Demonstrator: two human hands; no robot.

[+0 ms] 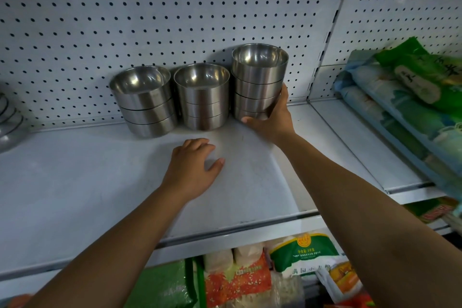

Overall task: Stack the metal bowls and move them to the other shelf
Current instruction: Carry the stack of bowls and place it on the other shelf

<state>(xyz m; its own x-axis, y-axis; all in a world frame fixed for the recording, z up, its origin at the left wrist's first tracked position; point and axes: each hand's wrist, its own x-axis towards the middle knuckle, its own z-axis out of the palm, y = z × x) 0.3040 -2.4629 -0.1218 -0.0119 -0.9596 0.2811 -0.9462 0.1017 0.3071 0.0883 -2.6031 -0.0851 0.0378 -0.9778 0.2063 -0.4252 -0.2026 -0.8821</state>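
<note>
Three stacks of shiny metal bowls stand at the back of a white shelf [75, 182], against the pegboard wall. The left stack [145, 102] and the middle stack [203, 97] each hold three bowls. The right stack [258, 80] is taller, with several bowls. My right hand [271, 120] grips the right stack low down, thumb under its front edge and fingers round its right side. My left hand [193, 165] hovers over or rests on the bare shelf in front of the middle stack, palm down, fingers loosely bent, holding nothing.
Green and blue bags [410, 97] lie on the neighbouring shelf to the right. Packets of food [250, 277] fill the shelf below. A metal object [10, 120] shows at the left edge. A pegboard [150, 20] backs the shelf.
</note>
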